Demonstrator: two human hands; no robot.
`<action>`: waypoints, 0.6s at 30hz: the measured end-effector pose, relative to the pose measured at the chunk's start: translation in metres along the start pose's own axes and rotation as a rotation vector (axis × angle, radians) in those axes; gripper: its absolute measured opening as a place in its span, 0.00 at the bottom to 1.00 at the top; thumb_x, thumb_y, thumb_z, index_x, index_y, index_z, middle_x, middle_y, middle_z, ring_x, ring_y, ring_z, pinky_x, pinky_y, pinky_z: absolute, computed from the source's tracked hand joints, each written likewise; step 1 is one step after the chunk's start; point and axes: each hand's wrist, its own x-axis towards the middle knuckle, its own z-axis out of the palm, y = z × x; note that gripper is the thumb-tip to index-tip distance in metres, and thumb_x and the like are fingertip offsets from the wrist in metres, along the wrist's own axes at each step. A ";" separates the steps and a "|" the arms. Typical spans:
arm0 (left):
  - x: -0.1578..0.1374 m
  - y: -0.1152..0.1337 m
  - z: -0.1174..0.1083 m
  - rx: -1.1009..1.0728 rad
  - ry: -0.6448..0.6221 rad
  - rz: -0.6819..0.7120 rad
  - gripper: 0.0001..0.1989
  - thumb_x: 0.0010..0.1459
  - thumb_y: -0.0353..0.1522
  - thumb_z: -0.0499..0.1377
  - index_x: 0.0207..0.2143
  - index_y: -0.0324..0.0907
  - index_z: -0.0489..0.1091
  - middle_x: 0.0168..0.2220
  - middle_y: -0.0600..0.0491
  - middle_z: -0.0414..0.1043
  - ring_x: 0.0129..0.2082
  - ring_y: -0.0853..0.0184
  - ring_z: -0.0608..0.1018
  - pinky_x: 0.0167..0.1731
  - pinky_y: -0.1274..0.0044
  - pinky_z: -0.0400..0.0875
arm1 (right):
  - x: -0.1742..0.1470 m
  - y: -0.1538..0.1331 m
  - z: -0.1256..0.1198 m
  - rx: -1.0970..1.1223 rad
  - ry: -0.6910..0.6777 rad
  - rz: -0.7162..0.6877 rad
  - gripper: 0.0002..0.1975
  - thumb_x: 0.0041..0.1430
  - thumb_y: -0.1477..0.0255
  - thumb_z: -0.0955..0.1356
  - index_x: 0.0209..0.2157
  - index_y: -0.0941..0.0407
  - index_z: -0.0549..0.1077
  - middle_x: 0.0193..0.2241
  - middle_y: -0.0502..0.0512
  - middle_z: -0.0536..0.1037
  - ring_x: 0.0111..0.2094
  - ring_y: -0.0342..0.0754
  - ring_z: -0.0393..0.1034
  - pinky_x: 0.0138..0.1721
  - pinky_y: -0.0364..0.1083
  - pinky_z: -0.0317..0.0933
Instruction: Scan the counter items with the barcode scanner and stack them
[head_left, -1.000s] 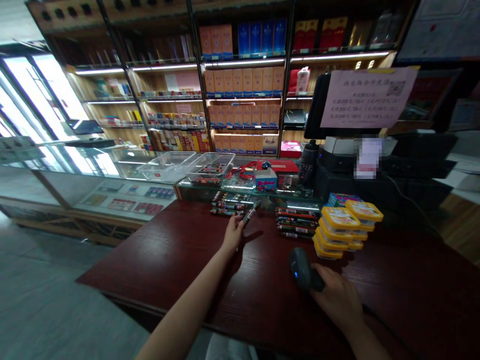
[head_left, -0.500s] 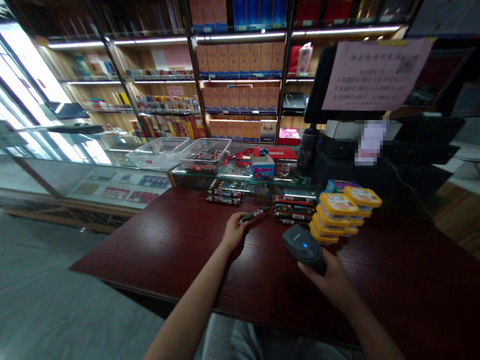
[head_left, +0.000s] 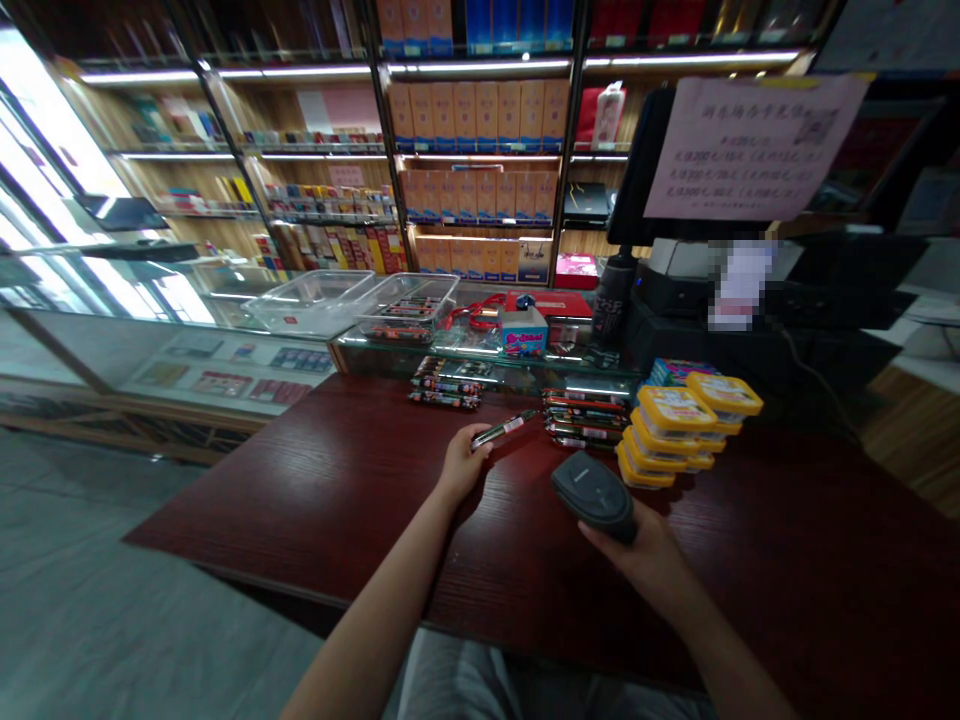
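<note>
My left hand (head_left: 463,463) pinches one end of a slim dark snack packet (head_left: 504,428) with a pale label, held just above the brown counter (head_left: 360,480). My right hand (head_left: 646,560) is wrapped round the handle of a dark grey barcode scanner (head_left: 592,492), whose head points left toward the packet. Similar packets lie in two piles: a smaller pile (head_left: 445,385) beyond my left hand, and a taller pile (head_left: 584,415) beyond the scanner. Right of that pile stand stacked yellow-lidded tubs (head_left: 676,410).
Behind the counter top a glass ledge bears a clear bin of packets (head_left: 411,305), another clear bin (head_left: 311,303) and a small blue-pink box (head_left: 523,332). A monitor with a paper sign (head_left: 754,150) rises at the right. Lit shelves of boxes (head_left: 480,115) line the back wall.
The scanner has moved slightly left, and the blue light on its top no longer shows. The held packet has turned a little, its pale label showing more. The view has shifted slightly.
</note>
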 end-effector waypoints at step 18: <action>0.020 -0.008 0.009 0.001 0.040 0.108 0.11 0.51 0.31 0.58 0.39 0.42 0.73 0.36 0.52 0.72 0.38 0.65 0.73 0.42 0.73 0.66 | 0.004 0.058 -0.003 -0.838 0.153 -0.184 0.16 0.52 0.74 0.64 0.45 0.56 0.71 0.40 0.57 0.78 0.40 0.50 0.73 0.39 0.45 0.61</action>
